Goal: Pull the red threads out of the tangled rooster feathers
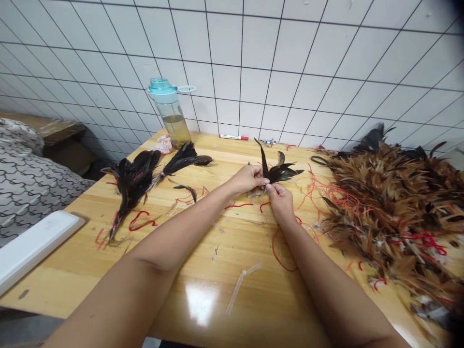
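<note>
Over the middle of the table, a small bunch of black feathers (279,171) fans up and to the right from between my fingertips. My left hand (249,179) is closed, pinching the bunch near its base. Right beside it, my right hand (281,200) is closed too, thumb and finger pressed at the quill ends. Whether a string runs between the fingers is too small to tell. Red string (277,244) trails on the wood by my right wrist. Left of my hands lie a loose dark feather (186,190) and larger bundles of black feathers (136,176).
Brown feathers (395,193) heap along the right side, tangled with red string. A water bottle (172,113) stands at the back left near the tiled wall (224,43). A red marker (234,137) lies at the back edge, a white case (39,246) at the left, a clear tie (241,285) in front.
</note>
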Tool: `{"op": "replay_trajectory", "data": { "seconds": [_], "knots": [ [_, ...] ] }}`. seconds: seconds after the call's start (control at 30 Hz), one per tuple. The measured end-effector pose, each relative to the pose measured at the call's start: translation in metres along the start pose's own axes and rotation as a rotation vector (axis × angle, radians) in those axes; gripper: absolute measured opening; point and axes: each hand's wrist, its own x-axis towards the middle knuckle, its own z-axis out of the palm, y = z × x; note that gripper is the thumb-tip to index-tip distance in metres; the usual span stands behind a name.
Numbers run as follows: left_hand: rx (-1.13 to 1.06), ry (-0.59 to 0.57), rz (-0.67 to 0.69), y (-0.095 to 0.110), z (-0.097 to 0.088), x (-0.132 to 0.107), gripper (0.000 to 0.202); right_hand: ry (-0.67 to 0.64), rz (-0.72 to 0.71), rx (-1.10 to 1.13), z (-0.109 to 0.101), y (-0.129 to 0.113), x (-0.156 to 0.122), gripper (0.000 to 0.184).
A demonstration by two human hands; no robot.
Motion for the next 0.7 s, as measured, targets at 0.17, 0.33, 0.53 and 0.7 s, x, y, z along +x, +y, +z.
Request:
{"op": "replay_trajectory", "data": {
  "seconds": [0.17,0.33,0.53,0.7],
  "knots": [
    [-0.034,-0.038,0.009,0.005,0.0,-0.002,0.021,-0.053,0.005,0.022,0.001,0.002,0.001,0.031],
    [0.202,0.227,0.147,0.007,-0.024,0.007,0.012,0.0,0.016,0.018,-0.001,0.001,0.0,0.035],
    [0.791,0.387,0.041,-0.005,-0.068,0.012,0.002,0.028,0.025,0.019,-0.002,-0.003,0.0,0.037],
    [0.901,0.264,0.033,-0.01,-0.075,0.012,0.001,0.026,0.017,0.011,-0.002,-0.001,0.0,0.036]
  ]
}}
